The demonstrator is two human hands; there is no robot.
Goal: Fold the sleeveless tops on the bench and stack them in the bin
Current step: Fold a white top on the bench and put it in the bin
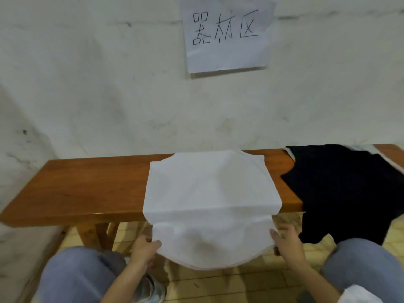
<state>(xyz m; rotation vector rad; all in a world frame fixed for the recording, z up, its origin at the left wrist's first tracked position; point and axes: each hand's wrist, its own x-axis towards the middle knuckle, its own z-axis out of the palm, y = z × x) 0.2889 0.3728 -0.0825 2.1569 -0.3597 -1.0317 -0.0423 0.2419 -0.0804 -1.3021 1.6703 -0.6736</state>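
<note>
Left hand (144, 248) and right hand (286, 242) grip white top (209, 189) hem (dark top (341, 182) beside) on bench (98, 184)

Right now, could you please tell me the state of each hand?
Left hand: closed, holding the lower left corner of the white top.
Right hand: closed, holding the lower right corner of the same top.

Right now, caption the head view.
Left hand and right hand grip the white sleeveless top draped over the wooden bench, black top beside.
</note>
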